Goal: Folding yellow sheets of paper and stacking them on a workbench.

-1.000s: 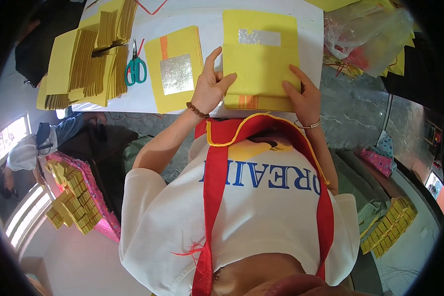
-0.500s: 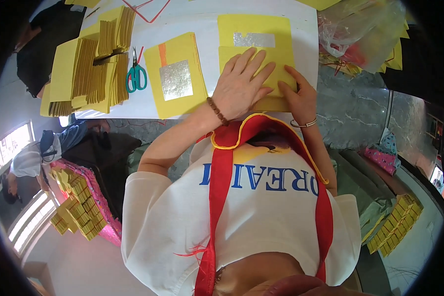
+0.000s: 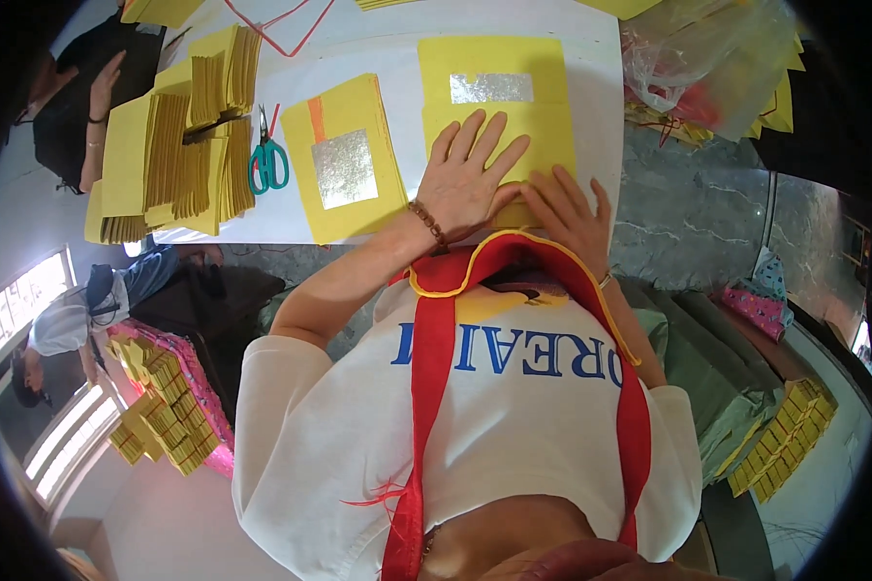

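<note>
- On the white tabletop (image 3: 596, 126), close to the person's body, a folded yellow paper (image 3: 543, 136) is lying nearly square to the near edge, a silver patch (image 3: 491, 88) showing near its far end.
- The left hand (image 3: 463, 182) is resting palm down across the paper, its fingers spreading apart and pinching nothing.
- The right hand (image 3: 574, 215) is lying over the near right corner of the same paper, its fingers fanning loosely; its thumb side is coming close to the left thumb.
- Left of these, a yellow paper stack (image 3: 354, 111) is showing a silver square (image 3: 344, 169) and an orange strip (image 3: 316, 117).
- Beside that stack, teal-handled scissors (image 3: 268, 167) are lying with their blades pointing away from the person.
- Farther left, bundles of folded yellow paper (image 3: 170, 145) are standing close together.
- Beyond them, a co-worker's hand (image 3: 105, 89) is showing.
</note>
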The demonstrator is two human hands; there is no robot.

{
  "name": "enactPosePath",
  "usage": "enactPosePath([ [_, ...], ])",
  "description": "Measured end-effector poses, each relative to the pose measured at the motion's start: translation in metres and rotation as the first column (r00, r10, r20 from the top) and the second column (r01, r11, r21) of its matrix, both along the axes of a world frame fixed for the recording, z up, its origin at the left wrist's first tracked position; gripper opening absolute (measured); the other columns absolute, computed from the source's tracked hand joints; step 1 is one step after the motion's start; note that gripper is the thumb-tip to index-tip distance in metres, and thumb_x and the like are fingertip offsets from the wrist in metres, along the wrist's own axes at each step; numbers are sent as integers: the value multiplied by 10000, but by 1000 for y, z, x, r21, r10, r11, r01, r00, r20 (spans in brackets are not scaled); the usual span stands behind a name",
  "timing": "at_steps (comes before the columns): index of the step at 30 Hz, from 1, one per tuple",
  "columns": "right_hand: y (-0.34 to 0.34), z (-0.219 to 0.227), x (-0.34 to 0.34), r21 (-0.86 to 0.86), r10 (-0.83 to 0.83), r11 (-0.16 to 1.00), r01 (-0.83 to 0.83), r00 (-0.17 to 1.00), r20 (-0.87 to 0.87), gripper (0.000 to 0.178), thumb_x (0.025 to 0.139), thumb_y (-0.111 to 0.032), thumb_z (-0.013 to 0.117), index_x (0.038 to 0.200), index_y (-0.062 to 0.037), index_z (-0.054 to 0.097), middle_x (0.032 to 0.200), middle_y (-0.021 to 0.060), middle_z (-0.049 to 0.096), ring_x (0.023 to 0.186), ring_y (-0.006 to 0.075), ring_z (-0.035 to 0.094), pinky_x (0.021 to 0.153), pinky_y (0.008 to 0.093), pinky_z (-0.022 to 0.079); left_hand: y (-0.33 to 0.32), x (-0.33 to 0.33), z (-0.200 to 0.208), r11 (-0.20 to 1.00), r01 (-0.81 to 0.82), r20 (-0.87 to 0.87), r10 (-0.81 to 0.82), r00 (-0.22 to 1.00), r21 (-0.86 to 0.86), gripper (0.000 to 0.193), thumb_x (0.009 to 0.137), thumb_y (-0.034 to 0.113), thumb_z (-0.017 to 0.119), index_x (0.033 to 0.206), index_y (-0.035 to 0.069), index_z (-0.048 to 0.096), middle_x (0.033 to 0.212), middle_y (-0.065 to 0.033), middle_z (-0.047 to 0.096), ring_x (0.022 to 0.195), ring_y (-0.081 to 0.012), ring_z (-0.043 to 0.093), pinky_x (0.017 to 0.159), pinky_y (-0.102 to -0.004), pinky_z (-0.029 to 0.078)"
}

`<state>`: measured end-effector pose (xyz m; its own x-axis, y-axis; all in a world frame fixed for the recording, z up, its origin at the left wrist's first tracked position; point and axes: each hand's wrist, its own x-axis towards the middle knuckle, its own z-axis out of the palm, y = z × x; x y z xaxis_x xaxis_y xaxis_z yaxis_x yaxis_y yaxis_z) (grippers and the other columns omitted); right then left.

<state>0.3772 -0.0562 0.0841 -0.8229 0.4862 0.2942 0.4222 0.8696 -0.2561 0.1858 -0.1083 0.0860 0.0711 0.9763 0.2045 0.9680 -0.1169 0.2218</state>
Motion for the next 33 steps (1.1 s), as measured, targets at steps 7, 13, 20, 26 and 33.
enactPosePath([
  [7, -3, -34, 9, -133, 6, 991, -7, 1000, -8, 536, 799, -429, 534, 1262, -162, 494, 1370, 10, 402, 1295, 262, 306, 1033, 540, 187, -5, -9, 11, 991, 136, 133, -135, 982, 3, 689, 678, 369, 690, 1284, 151, 442, 1337, -144, 377, 1190, -343, 362, 954, -472, 300],
  [13, 7, -14, 22, -810, -170, 546, -214, 918, -358, 485, 839, -237, 555, 1275, -49, 456, 1300, 109, 473, 1256, 284, 374, 1050, 409, 251, -8, -3, 9, 976, 217, -93, -215, 972, 17, 679, 716, 316, 632, 1276, 6, 408, 1240, -216, 457, 1061, -335, 473, 862, -417, 397],
  [20, 35, -12, 14, -820, -549, 516, -247, 639, -538, 443, 944, -262, 396, 1307, -8, 385, 1269, 156, 488, 1181, 259, 467, 986, 373, 355, 6, -15, 39, 974, 225, 10, -225, 974, 8, 656, 664, 171, 647, 1251, -28, 434, 1095, -218, 557, 987, -304, 539, 754, -367, 479],
  [26, 34, -36, 14, -951, -713, 266, -157, 632, -304, 420, 960, -280, 374, 1293, -28, 416, 1234, 141, 508, 1123, 234, 502, 956, 359, 364, 46, -110, 99, 980, -11, 134, -16, 991, 201, 608, 654, 52, 648, 1237, 83, 479, 1077, -111, 592, 907, -294, 559, 722, -382, 473],
  [33, 20, -54, 3, -955, -705, 226, -193, 643, -297, 394, 954, -255, 398, 1265, -17, 445, 1181, 117, 531, 1084, 205, 508, 937, 332, 381, 154, -212, 48, 928, -89, -253, 190, 949, 362, 596, 684, 41, 615, 1246, 162, 460, 1186, 16, 536, 1014, -222, 509, 819, -374, 404],
])
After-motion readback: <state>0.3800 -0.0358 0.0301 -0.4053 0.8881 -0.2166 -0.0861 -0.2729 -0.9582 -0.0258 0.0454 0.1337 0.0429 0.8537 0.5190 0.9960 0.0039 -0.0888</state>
